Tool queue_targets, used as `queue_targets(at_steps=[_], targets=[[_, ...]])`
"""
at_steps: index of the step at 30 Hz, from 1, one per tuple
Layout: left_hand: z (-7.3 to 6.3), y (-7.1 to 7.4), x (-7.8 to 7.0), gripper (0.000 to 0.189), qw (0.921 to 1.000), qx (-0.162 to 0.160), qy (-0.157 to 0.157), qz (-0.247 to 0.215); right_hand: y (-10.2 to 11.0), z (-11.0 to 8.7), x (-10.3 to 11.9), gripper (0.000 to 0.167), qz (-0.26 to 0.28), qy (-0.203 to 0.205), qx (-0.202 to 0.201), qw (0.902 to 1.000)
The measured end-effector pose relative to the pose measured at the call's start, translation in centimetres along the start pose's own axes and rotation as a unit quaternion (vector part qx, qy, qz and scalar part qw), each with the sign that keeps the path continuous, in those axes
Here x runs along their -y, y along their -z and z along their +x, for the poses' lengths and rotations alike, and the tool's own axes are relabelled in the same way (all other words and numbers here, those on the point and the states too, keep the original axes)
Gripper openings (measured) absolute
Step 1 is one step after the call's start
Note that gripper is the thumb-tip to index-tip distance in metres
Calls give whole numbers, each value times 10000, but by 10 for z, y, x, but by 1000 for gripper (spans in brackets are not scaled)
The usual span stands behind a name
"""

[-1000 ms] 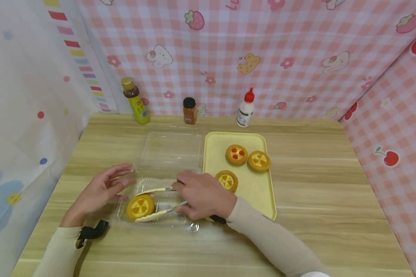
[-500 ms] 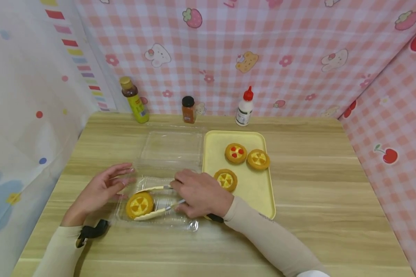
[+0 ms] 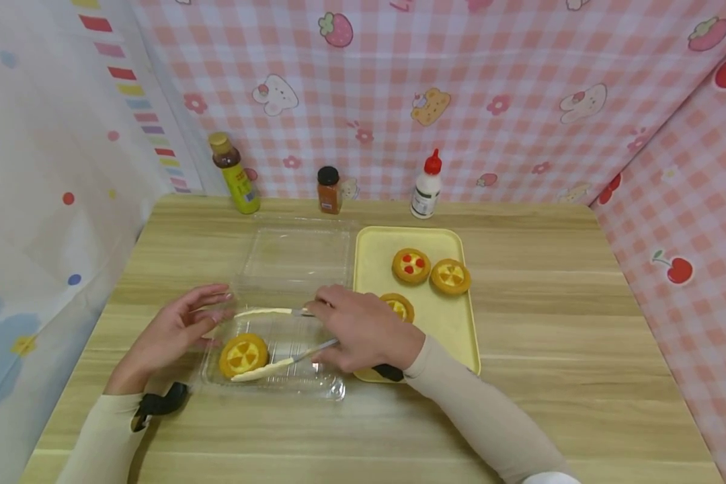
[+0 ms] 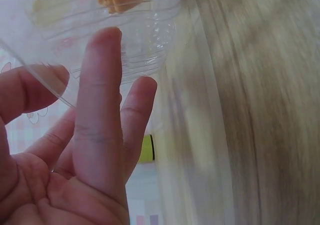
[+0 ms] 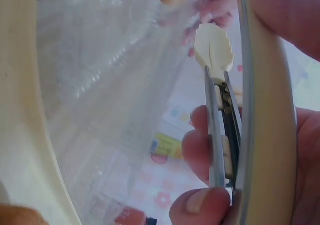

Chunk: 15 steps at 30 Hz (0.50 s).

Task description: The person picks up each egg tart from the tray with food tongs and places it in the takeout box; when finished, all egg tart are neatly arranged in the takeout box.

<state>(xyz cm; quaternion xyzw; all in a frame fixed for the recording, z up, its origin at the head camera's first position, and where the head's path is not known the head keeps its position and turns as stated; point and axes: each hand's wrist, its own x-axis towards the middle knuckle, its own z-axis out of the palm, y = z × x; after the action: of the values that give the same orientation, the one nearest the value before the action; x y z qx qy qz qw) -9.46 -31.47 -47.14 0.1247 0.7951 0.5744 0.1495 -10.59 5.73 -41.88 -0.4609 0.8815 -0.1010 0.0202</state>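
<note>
In the head view my right hand (image 3: 363, 329) grips tongs (image 3: 263, 370) with cream scalloped tips and metal arms. The tong tips stand spread apart, one beside the near edge of an egg tart (image 3: 243, 356), the other beyond its far side, away from it. That tart has a yellow filling with orange wedges and lies at the left end of a clear plastic container (image 3: 302, 384). My left hand (image 3: 175, 336) is at the container's left wall, fingers loosely spread; in the left wrist view its fingers (image 4: 100, 110) lie by the clear rim. The right wrist view shows the tongs' handle close up.
The container's clear lid (image 3: 299, 255) lies folded back. A yellow tray (image 3: 423, 349) on the right bears a red-dotted tart (image 3: 411, 267) and two wedge-topped tarts (image 3: 450, 276). Behind stand a yellow-labelled bottle (image 3: 236, 176), a spice jar (image 3: 329, 191) and a red-capped squeeze bottle (image 3: 426, 187).
The tongs have spread wider, and their far tip has moved away from the tart, which stays in the container. My right hand has shifted slightly right. The left hand keeps its place.
</note>
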Motion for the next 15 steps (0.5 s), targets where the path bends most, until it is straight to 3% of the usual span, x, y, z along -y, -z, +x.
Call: queue_targets(at_steps=[15], targets=[[0,0,0,54,9999,18,42,-102,22,-49,-30,68,679,-496,-576,9948]])
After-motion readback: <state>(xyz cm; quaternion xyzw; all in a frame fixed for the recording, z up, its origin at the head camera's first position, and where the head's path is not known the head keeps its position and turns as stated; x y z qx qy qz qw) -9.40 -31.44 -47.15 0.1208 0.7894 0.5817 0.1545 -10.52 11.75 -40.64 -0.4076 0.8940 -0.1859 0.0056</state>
